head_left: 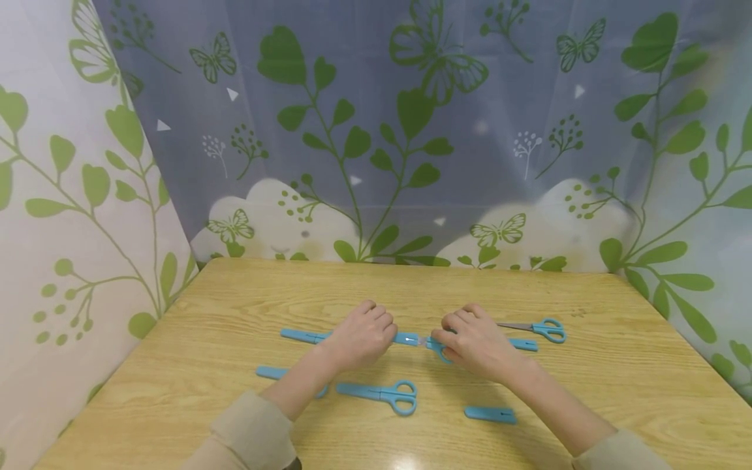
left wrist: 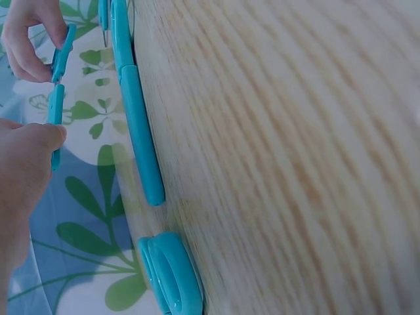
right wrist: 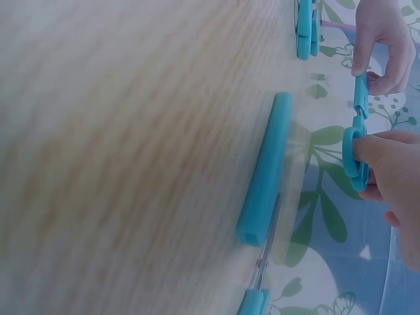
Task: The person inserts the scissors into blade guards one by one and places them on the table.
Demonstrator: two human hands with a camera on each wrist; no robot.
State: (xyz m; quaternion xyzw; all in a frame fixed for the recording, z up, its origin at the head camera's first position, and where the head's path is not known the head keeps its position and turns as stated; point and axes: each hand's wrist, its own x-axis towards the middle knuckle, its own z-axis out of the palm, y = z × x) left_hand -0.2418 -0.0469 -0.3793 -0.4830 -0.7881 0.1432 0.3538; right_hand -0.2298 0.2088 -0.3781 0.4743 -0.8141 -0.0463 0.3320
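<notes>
My left hand (head_left: 365, 334) pinches a light-blue blade sheath (head_left: 407, 338) above the table. Opposite it, my right hand (head_left: 477, 346) grips a pair of scissors (head_left: 436, 347) by its blue handles. Sheath and scissors line up end to end, and a short bit of blade shows between them; the rest of the blades is inside the sheath. In the right wrist view, thumb and fingers close on the scissors' handle loops (right wrist: 351, 154). The left wrist view shows the sheath (left wrist: 56, 108) between thumb and fingers.
Sheathed scissors (head_left: 376, 393) lie in front. Two more blue pieces, one behind the left hand (head_left: 301, 335) and one under the left forearm (head_left: 271, 372), are partly hidden. Loose sheaths lie at front right (head_left: 490, 414) and beside the right hand (head_left: 523, 344), near bare-bladed scissors (head_left: 549, 329).
</notes>
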